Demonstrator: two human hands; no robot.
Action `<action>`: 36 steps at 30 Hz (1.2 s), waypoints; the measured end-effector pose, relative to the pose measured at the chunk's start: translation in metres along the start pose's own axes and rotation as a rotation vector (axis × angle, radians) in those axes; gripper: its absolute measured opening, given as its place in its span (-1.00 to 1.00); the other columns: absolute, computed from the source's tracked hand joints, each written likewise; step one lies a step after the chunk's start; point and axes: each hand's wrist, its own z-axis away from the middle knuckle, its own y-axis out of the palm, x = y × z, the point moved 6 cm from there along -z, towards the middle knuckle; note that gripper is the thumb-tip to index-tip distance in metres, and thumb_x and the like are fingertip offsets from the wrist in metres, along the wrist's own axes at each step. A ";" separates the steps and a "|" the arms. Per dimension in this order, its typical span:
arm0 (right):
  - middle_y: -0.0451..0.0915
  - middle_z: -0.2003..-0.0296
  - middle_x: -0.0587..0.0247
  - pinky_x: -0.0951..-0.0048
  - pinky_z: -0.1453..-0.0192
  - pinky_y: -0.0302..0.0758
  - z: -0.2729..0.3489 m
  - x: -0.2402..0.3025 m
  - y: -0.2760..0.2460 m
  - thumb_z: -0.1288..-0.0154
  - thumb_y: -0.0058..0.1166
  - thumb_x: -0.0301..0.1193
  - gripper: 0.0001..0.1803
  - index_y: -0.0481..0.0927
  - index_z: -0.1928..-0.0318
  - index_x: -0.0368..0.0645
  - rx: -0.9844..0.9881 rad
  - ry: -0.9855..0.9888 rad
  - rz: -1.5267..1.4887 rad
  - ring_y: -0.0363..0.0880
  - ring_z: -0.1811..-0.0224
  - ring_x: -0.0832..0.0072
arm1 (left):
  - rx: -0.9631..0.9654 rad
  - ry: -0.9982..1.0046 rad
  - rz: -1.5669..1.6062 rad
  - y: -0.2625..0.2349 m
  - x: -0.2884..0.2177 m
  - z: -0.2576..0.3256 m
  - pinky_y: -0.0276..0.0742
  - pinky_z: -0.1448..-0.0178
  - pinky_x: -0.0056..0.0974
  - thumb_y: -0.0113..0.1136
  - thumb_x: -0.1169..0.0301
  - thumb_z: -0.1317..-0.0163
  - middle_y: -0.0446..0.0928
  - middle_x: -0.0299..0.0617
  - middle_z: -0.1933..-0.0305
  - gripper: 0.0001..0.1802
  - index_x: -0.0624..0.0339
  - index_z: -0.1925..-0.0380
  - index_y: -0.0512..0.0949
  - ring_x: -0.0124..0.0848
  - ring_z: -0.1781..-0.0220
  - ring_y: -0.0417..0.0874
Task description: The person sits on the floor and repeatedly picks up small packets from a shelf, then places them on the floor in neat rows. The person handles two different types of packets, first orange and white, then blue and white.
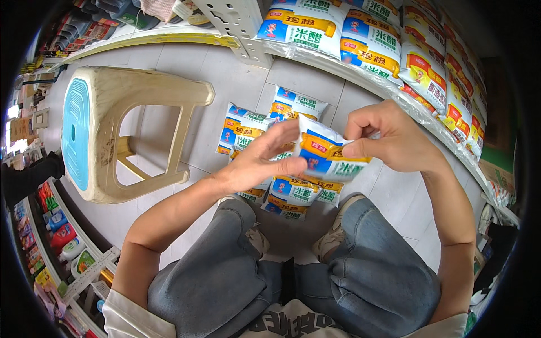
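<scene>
I hold a white, blue and orange liquid pouch (326, 156) between both hands above my knees. My left hand (264, 159) supports its left side with fingers spread along it. My right hand (389, 138) pinches its upper right corner. Below the held pouch, several matching pouches (248, 128) lie in a loose pile on the grey tiled floor (225, 79). More of the same pouches (360, 39) stand in rows on the low shelf to the upper right.
A beige plastic stool with a blue seat (112, 132) lies on its side at the left. A white shelf post (239, 28) stands at the top. Shelves with bottles (62, 242) run along the lower left. My jeans-clad knees (360, 265) fill the bottom.
</scene>
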 end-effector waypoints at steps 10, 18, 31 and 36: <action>0.62 0.09 0.22 0.50 -0.08 0.48 -0.013 -0.025 0.025 -0.30 0.26 -0.12 -0.49 0.46 -0.07 -0.20 -0.305 0.159 -0.714 0.59 0.05 0.54 | -0.098 -0.090 0.488 0.015 -0.019 0.013 0.59 -0.16 -0.24 0.18 0.23 -0.39 0.59 -0.15 -0.10 -0.55 0.21 -0.18 0.43 -0.39 -0.09 0.63; 0.51 -0.19 0.21 0.26 -0.25 0.52 0.000 -0.034 0.074 -0.38 0.06 0.07 -0.29 0.31 -0.31 -0.16 -0.176 0.391 -1.112 0.53 -0.22 0.45 | -0.185 -0.136 0.462 0.011 -0.014 0.010 0.62 -0.11 -0.24 0.08 0.10 -0.43 0.61 -0.14 -0.07 -0.51 0.22 -0.17 0.43 -0.39 -0.06 0.66; 0.53 -0.16 0.23 0.26 -0.22 0.52 0.003 -0.035 0.076 -0.34 0.17 0.00 -0.32 0.34 -0.30 -0.13 -0.151 0.401 -1.038 0.50 -0.23 0.43 | -0.201 -0.185 0.471 0.016 -0.014 0.012 0.58 -0.16 -0.24 0.04 0.02 -0.44 0.55 -0.06 -0.13 -0.39 0.29 -0.25 0.32 -0.34 -0.12 0.62; 0.56 -0.10 0.26 0.35 -0.18 0.54 0.005 -0.041 0.067 -0.42 0.08 -0.04 -0.42 0.40 -0.25 -0.18 -0.267 0.395 -0.934 0.55 -0.14 0.48 | -0.097 -0.133 0.435 0.024 -0.019 0.006 0.42 -0.31 -0.21 0.02 0.05 -0.46 0.42 -0.07 -0.25 -0.35 0.28 -0.34 0.20 -0.34 -0.26 0.47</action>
